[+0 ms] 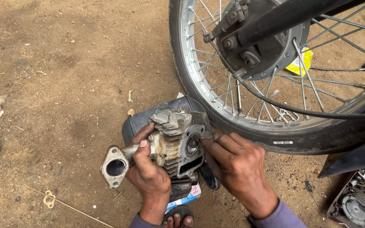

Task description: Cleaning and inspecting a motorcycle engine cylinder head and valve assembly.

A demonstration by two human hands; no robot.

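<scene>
At the bottom edge, toes in a dark sandal (178, 218) show beside a blue-and-white printed packet (186, 197) lying on the ground. Just above them the left hand (148, 171) is wrapped around the grey metal intake pipe (125, 153) of a grimy, finned aluminium engine cylinder head (176, 141), the fingers closed over the pipe where it joins the casting; the pipe ends in an oval mounting flange (115, 167) pointing toward the camera. The right hand (235, 162) presses its curled fingers against the head's right side, beside a round port, though whether it pinches anything there cannot be told. The head rests on a dark rubber pad (138, 122) on the brown dirt ground (55, 84). Just beyond stands a spoked motorcycle wheel with a black tyre (199, 90), well apart from a yellow packet (303, 63) behind the spokes.
</scene>
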